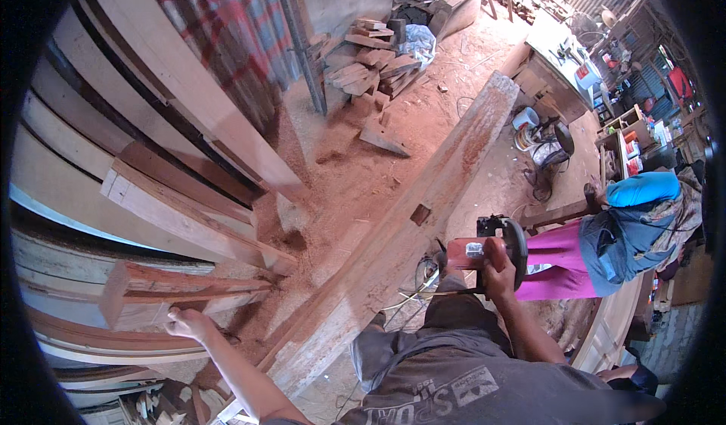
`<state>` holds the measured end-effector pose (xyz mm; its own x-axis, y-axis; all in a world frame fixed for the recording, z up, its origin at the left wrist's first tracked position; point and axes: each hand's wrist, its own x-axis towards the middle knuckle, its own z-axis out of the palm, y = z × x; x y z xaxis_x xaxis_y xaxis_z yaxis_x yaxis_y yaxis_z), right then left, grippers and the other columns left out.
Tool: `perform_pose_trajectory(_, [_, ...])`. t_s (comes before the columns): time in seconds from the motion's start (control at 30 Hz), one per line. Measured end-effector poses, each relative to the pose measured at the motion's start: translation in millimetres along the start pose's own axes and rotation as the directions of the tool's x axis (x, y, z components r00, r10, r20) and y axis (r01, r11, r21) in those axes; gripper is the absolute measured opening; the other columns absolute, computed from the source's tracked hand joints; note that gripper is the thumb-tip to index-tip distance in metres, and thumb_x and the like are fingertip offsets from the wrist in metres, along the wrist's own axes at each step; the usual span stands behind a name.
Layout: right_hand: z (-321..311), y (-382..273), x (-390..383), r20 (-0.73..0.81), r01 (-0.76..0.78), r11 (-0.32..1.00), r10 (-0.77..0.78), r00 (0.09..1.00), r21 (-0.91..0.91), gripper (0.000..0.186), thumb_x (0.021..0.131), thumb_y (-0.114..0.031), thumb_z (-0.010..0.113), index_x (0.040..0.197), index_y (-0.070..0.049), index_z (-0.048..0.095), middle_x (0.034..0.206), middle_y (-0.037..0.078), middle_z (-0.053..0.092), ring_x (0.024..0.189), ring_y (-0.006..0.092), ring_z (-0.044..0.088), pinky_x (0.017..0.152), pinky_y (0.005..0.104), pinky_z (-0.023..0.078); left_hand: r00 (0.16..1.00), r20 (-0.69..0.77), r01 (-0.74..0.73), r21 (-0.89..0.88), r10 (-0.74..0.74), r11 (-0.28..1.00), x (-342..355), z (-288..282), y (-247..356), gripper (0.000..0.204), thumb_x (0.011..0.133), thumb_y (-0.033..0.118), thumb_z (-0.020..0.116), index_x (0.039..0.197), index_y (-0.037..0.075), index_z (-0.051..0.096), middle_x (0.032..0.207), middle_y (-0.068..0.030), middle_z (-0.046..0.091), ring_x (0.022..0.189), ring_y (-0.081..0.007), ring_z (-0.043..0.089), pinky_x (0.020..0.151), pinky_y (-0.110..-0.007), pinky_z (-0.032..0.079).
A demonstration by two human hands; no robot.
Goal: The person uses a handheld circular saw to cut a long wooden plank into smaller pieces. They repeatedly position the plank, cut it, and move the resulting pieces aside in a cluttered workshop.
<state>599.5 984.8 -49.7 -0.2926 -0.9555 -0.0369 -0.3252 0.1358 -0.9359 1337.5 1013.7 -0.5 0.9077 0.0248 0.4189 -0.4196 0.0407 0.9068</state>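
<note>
My right hand is wrapped around the handle of a red circular saw with a dark round guard. The saw hangs in front of my body, to the right of a long, thick plank with a square hole through it. At the left, my left hand has its fingers curled against the edge of a reddish wooden beam. That beam leans among other upright timbers, and its end points up toward me. Part of my left fingers is hidden against the wood.
Tall boards lean along the left wall. Offcuts are piled at the back, and sawdust covers the floor. A person in pink trousers stands close on my right. White buckets stand near a workbench. A cable trails below the saw.
</note>
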Motion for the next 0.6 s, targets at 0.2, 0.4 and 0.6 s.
perform_pose_trajectory(0.2, [-11.5, 25.9, 89.4, 0.019, -0.097, 0.981, 0.095, 0.995, 0.169, 0.051, 0.094, 0.006, 0.059, 0.145, 0.006, 0.06, 0.136, 0.011, 0.069, 0.131, 0.02, 0.065, 0.115, 0.0349, 0.047, 0.997, -0.061, 0.037, -0.016, -0.038, 0.999, -13.2, 21.7, 125.7, 0.077, 0.112, 0.064, 0.036, 0.142, -0.004, 0.053, 0.137, -0.0249, 0.057, 0.117, -0.0328, 0.063, 0.101, -0.05, 0.056])
perform_pose_trajectory(0.4, [-44.6, 65.3, 209.1, 0.183, -0.217, 0.972, 0.197, 0.963, 0.096, 0.046, 0.088, -0.003, 0.066, 0.134, 0.005, 0.067, 0.121, 0.011, 0.074, 0.117, 0.0197, 0.07, 0.106, 0.0361, 0.053, 0.438, 0.803, 0.354, -0.567, 0.404, 0.744, -72.8, 111.2, 273.6, 0.068, 0.106, 0.052, 0.058, 0.152, 0.003, 0.046, 0.144, -0.0199, 0.056, 0.126, -0.0355, 0.06, 0.109, -0.054, 0.05])
perform_pose_trajectory(0.6, [-90.3, 85.4, 296.3, 0.322, -0.271, 0.962, 0.268, 0.908, -0.035, 0.039, 0.091, -0.008, 0.069, 0.128, 0.005, 0.069, 0.111, 0.011, 0.076, 0.105, 0.0198, 0.071, 0.099, 0.0372, 0.055, 0.316, 0.941, -0.169, -0.068, 0.119, 0.983, -289.4, 356.2, 419.7, 0.046, 0.104, 0.044, 0.07, 0.121, 0.001, 0.071, 0.087, -0.0043, 0.065, 0.077, -0.0157, 0.06, 0.07, -0.037, 0.048])
